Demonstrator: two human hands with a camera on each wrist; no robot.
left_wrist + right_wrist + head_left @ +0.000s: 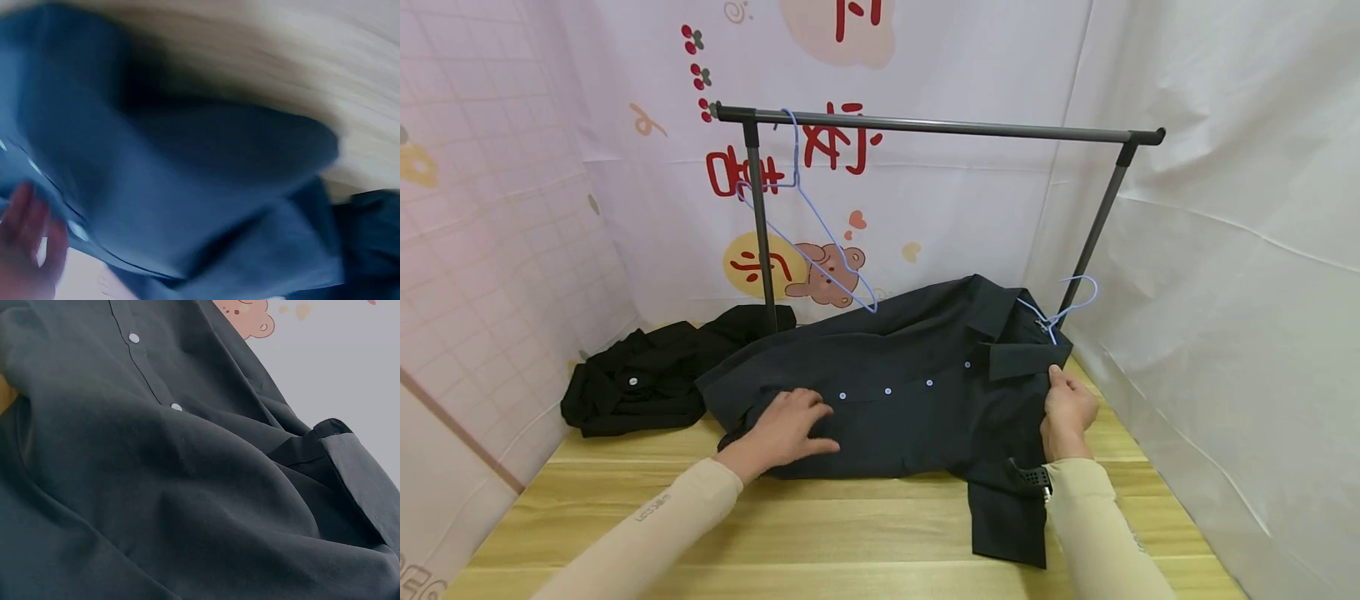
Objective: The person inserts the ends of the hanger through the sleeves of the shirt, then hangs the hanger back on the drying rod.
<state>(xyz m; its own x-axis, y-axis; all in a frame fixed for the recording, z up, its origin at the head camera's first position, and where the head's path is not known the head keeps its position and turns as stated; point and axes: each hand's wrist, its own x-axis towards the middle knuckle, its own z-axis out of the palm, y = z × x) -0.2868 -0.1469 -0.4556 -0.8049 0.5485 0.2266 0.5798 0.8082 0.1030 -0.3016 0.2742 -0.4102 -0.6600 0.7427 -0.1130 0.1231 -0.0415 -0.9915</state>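
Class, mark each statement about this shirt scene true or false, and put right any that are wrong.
1. The right hand holds the dark shirt near its collar. True.
2. A bare blue hanger hangs from the rack's rail. True.
3. The hanger in the shirt's neck opening is hooked on the rail. False: the hook of that hanger is below the rail and clear of it.
4. The left hand rests on the bundled dark cloth. False: the left hand is over the shirt; the bundled dark cloth lies left of it.
5. The shirt's front buttons are pale. True.
6. The tabletop is plain white. False: the tabletop is wood-grained.
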